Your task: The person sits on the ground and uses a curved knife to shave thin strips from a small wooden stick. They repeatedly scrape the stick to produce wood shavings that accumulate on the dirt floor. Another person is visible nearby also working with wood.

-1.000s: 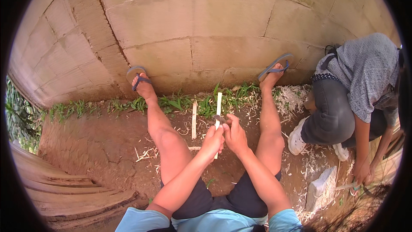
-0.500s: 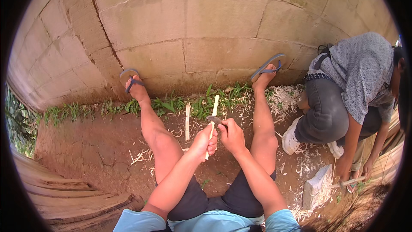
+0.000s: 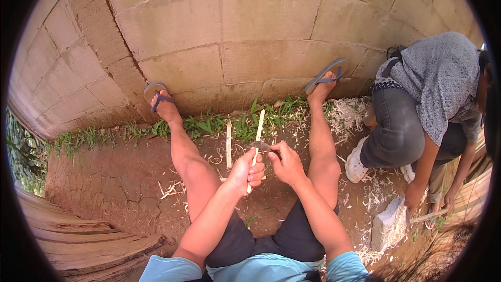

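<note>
My left hand [image 3: 246, 173] is closed around a pale wooden strip [image 3: 260, 124], which points up and slightly right, its lower end showing below my fist. In my right hand [image 3: 288, 165] is a small knife [image 3: 260, 146], its handle mostly hidden by my fingers. The dark blade lies across the strip just above my left fist. On the ground beyond my hands lies another flat pale strip [image 3: 228, 145]. Part of one more piece shows crosswise behind my left hand.
A co-worker [image 3: 438, 89] squats at the right, hands by a whitish block [image 3: 388, 225]. Wood shavings [image 3: 352, 112] litter the soil. Split wood [image 3: 88, 235] lies lower left. Ahead stands a block wall [image 3: 271, 15], with grass [image 3: 203, 124] along its foot.
The strip and knife remain in my hands, the blade still across the strip, with only slight shifts. At the right, the co-worker's hands have moved a little near the block.
</note>
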`<action>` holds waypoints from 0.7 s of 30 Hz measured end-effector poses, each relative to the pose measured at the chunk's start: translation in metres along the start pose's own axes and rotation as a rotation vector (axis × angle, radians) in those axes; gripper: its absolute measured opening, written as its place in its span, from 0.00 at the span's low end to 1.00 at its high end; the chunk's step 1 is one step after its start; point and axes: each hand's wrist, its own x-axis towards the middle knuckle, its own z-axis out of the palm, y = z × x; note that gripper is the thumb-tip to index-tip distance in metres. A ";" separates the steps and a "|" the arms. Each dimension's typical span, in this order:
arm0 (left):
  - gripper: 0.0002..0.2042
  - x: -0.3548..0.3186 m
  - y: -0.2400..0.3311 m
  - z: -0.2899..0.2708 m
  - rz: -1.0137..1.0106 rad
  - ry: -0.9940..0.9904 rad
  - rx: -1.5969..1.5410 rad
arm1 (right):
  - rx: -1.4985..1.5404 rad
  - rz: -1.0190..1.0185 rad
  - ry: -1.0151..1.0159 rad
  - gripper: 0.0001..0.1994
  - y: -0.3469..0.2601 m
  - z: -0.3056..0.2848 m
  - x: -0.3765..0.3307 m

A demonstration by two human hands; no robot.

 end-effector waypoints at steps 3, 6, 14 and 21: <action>0.18 -0.003 -0.002 0.006 0.044 0.068 0.100 | -0.093 0.007 0.046 0.09 -0.002 -0.003 0.001; 0.18 -0.005 -0.001 0.009 0.075 0.100 0.184 | -0.111 -0.020 0.055 0.08 -0.003 -0.006 0.000; 0.18 -0.009 -0.011 0.011 0.193 0.168 0.451 | -0.072 -0.136 0.079 0.08 -0.010 -0.011 -0.004; 0.16 -0.021 -0.015 0.017 0.227 0.202 0.433 | -0.004 -0.254 0.125 0.07 -0.003 -0.007 0.006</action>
